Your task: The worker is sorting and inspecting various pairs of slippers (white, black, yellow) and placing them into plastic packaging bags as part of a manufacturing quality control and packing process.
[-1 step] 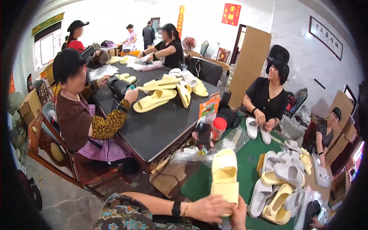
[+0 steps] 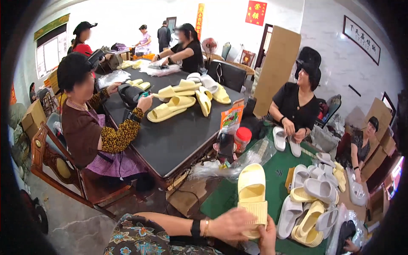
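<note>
I hold a pale yellow slide slipper (image 2: 251,189) upright over the near edge of the green table (image 2: 278,172). Its ribbed heel end points down into my hands. My left hand (image 2: 231,223) reaches across from the left and grips that heel end; the wrist carries a black band and a bracelet below a patterned sleeve. My right hand (image 2: 267,239) touches the slipper's lower right corner from below, only partly in view. A pile of white and yellow slippers (image 2: 312,204) lies just to the right.
A person in black (image 2: 297,104) sits across the green table handling white slippers (image 2: 285,140). At the black table (image 2: 170,136) with yellow slippers (image 2: 170,109), a seated person (image 2: 91,123) works on a wooden chair. A red-lidded jar (image 2: 242,139) and clear plastic bags (image 2: 229,168) are nearby.
</note>
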`<state>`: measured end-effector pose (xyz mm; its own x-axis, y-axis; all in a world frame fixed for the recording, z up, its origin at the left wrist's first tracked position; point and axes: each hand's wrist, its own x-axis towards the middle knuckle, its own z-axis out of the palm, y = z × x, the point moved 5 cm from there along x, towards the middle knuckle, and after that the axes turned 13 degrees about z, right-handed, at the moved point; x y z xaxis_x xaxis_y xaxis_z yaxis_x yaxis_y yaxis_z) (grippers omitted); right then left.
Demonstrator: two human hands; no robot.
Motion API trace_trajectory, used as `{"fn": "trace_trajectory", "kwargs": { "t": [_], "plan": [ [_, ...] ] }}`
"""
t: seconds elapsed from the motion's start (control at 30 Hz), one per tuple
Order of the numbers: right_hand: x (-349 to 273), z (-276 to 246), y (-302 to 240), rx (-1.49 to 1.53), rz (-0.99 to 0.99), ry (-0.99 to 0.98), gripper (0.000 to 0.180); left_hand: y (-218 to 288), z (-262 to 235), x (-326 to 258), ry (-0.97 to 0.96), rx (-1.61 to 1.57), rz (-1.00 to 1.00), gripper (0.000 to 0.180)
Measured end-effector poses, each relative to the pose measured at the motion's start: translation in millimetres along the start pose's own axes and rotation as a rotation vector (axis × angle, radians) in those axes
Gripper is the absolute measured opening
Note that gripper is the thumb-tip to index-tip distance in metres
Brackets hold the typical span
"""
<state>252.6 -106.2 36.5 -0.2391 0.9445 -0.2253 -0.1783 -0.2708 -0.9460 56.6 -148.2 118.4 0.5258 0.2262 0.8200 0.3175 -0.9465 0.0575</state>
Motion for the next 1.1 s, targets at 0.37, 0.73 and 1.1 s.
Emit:
{"fn": "trace_trajectory", "kwargs": {
  "t": [0.37, 0.73, 1.1],
  "plan": [
    [-37, -25, -4, -0.187, 0.221, -0.234, 0.070, -90, -5, -69, -0.104, -0.202, -0.843, 0.093],
    [-29, -32, -12, -0.538, 0.349, -0.425, 0.064, -63, -54, -53, -0.114, 0.252, -0.758, 0.086],
    [50, -47, -72, -1.086, 0.132, -0.291, 0.037, -88, -36, -39, -0.360, -0.066, -0.442, 0.080]
  ]
}}
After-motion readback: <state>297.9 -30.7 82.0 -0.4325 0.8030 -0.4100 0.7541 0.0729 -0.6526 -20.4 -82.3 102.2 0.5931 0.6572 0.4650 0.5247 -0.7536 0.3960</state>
